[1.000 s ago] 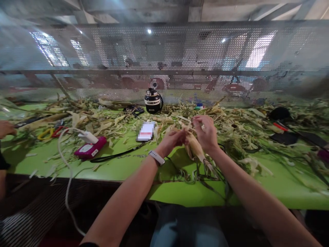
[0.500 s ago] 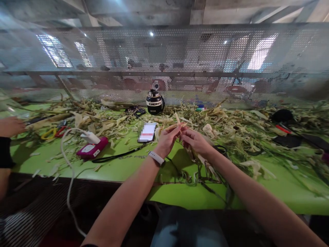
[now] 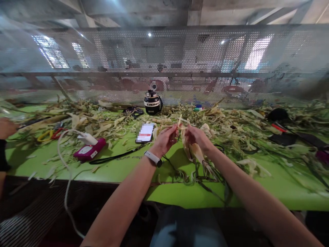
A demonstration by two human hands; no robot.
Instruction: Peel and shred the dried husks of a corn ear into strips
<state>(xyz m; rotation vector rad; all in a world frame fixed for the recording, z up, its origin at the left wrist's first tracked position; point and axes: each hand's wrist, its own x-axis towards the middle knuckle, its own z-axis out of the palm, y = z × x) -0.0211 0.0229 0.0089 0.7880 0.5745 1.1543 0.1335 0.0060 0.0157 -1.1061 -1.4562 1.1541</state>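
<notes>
My left hand (image 3: 166, 140) is closed, its thumb and fingers pinching pale strips of dried corn husk (image 3: 186, 145). Just to its right, my right hand (image 3: 197, 139) has its fingers curled round the same husk bundle. One narrow strip stands up between the fingertips, and another lies across from hand to hand. Wider husk ends hang below my right hand toward the table edge. A phone (image 3: 144, 133) lies just left of my left hand.
Loose husks (image 3: 231, 128) litter the green table (image 3: 120, 171). A black bottle (image 3: 152, 103) stands behind. At left are a magenta power block (image 3: 89, 150) with a white cable, yellow-handled scissors (image 3: 45, 136) and another person's hand (image 3: 7, 127). A perforated metal screen (image 3: 164, 58) rises at the back.
My hands have moved slightly apart, and more of the pale husk shows between them. The hanging husk has spread out wider below my right hand. The view has shifted slightly.
</notes>
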